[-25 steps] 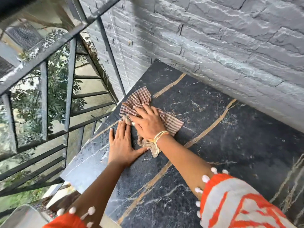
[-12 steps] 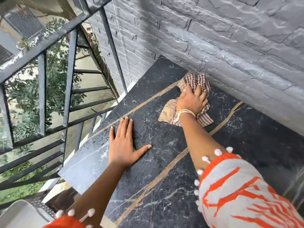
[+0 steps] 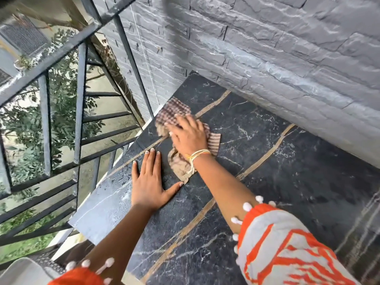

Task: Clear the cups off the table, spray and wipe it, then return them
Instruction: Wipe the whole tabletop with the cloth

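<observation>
The table (image 3: 287, 182) is a black marble top with tan veins, set against a grey wall. A brown checked cloth (image 3: 174, 112) lies crumpled near the table's far left corner. My right hand (image 3: 189, 136) presses flat on top of the cloth, fingers spread, and is blurred from motion. My left hand (image 3: 150, 182) rests palm down on the bare marble just in front of the cloth, fingers apart, holding nothing. No cups or spray bottle are in view.
A grey stone-brick wall (image 3: 277, 58) borders the table's far side. A dark metal railing (image 3: 80, 120) runs along the left edge, with trees and ground below. A pale object (image 3: 22, 272) shows at the bottom left corner.
My right hand slid the cloth from the left edge toward the wall, then back left toward the far left corner. My left hand stayed planted on the marble.
</observation>
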`<action>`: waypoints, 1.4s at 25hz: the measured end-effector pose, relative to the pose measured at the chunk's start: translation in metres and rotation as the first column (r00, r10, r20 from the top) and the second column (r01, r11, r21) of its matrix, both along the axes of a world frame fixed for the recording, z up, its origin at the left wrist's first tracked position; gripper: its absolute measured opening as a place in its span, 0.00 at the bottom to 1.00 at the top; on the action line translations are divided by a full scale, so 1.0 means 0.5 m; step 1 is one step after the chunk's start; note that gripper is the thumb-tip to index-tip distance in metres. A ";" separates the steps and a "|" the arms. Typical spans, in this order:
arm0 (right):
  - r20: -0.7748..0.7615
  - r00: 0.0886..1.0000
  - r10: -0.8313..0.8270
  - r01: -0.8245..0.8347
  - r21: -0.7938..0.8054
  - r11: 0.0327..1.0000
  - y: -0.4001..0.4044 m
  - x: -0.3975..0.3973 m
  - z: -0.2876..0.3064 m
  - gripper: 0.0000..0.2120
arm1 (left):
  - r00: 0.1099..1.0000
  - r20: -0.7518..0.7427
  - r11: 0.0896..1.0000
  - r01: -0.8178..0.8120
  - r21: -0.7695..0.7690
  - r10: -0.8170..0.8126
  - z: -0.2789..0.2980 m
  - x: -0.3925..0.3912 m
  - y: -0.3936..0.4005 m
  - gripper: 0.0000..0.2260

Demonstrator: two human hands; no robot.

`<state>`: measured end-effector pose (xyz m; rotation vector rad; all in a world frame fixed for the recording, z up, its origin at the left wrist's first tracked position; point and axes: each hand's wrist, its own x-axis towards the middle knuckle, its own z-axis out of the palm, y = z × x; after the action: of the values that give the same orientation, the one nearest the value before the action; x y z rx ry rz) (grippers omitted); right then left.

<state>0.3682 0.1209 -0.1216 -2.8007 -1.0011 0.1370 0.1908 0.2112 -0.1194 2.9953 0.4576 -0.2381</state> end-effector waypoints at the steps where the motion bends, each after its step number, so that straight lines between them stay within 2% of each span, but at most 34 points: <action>1: -0.003 0.993 -0.115 0.115 -0.005 0.993 -0.037 0.014 -0.002 0.18 | 1.000 0.002 1.000 0.005 -0.001 -0.005 0.001 -0.001 0.000 0.48; 3: 0.003 0.932 -0.363 0.363 -0.019 0.931 -0.135 0.027 -0.006 0.19 | 1.000 0.014 1.000 0.007 -0.011 -0.007 -0.001 -0.004 -0.002 0.46; 5: 0.023 0.804 -0.594 0.594 -0.029 0.804 -0.257 0.016 -0.013 0.19 | 0.999 0.032 0.999 0.021 -0.023 -0.021 -0.002 -0.008 -0.007 0.42; 7: 0.042 0.605 -0.795 0.795 0.008 0.606 -0.368 -0.022 -0.013 0.19 | 0.995 0.076 0.998 0.060 -0.016 -0.059 -0.003 -0.012 -0.021 0.35; 9: 0.027 0.378 -0.925 0.923 0.068 0.379 -0.430 -0.066 -0.012 0.19 | 0.987 0.128 0.996 0.094 0.008 -0.094 -0.005 -0.019 -0.047 0.26; 10: 0.013 0.301 -0.954 0.951 0.074 0.301 -0.439 -0.081 -0.011 0.20 | 0.983 0.160 0.996 0.093 0.014 -0.094 -0.007 -0.023 -0.062 0.23; 11: 0.003 0.263 -0.965 0.961 0.082 0.262 -0.431 -0.088 -0.011 0.20 | 0.978 0.192 0.996 0.087 0.008 -0.087 -0.008 -0.027 -0.075 0.21; 12: -0.003 0.263 -0.965 0.960 0.101 0.262 -0.414 -0.089 -0.009 0.20 | 0.974 0.211 0.996 0.090 -0.010 -0.086 -0.009 -0.031 -0.089 0.20; 13: -0.006 0.314 -0.949 0.943 0.119 0.311 -0.393 -0.092 -0.005 0.20 | 0.970 0.221 0.993 0.110 -0.034 -0.100 -0.008 -0.036 -0.107 0.20; 15: 0.035 0.534 -0.845 0.833 0.147 0.533 -0.333 -0.111 -0.006 0.21 | 0.964 0.222 0.982 0.168 -0.082 -0.146 -0.010 -0.048 -0.144 0.21; 17: 0.036 0.819 -0.573 0.564 0.139 0.814 -0.272 -0.161 -0.008 0.20 | 0.959 0.214 0.971 0.212 -0.106 -0.186 -0.017 -0.066 -0.182 0.22; 18: 0.038 0.910 -0.413 0.405 0.134 0.904 -0.257 -0.188 -0.007 0.19 | 0.958 0.214 0.969 0.219 -0.112 -0.192 -0.020 -0.075 -0.198 0.22; 20: 0.046 0.971 -0.234 0.228 0.104 0.968 -0.278 -0.212 -0.001 0.17 | 0.957 0.221 0.969 0.219 -0.116 -0.190 -0.022 -0.087 -0.222 0.23; 22: 0.044 0.961 -0.274 0.270 0.084 0.959 -0.345 -0.200 0.001 0.16 | 0.949 0.235 0.964 0.243 -0.113 -0.211 -0.018 -0.091 -0.247 0.23; 24: 0.009 0.904 -0.428 0.428 0.018 0.904 -0.440 -0.196 -0.002 0.17 | 0.934 0.215 0.942 0.314 -0.121 -0.284 -0.011 -0.093 -0.284 0.25; 27: -0.014 0.729 -0.685 0.684 -0.032 0.729 -0.612 -0.210 0.000 0.19 | 0.932 0.073 0.916 0.361 -0.172 -0.354 0.000 -0.090 -0.361 0.34; 29: -0.014 0.598 -0.802 0.801 -0.028 0.598 -0.713 -0.245 -0.001 0.19 | 0.954 -0.040 0.935 0.281 -0.218 -0.296 0.006 -0.080 -0.399 0.40; 32: -0.008 0.458 -0.889 0.888 -0.029 0.458 -0.796 -0.305 0.003 0.19 | 0.951 -0.148 0.953 0.245 -0.181 -0.272 0.009 -0.069 -0.424 0.46; 35: -0.040 0.370 -0.928 0.928 -0.028 0.371 -0.783 -0.309 0.006 0.19 | 0.947 -0.156 0.955 0.259 -0.147 -0.281 0.006 -0.069 -0.426 0.46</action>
<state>0.2136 -0.2708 -0.1188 -2.8435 0.7392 0.0442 0.1561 -0.0020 -0.1163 2.9167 0.0377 -0.5358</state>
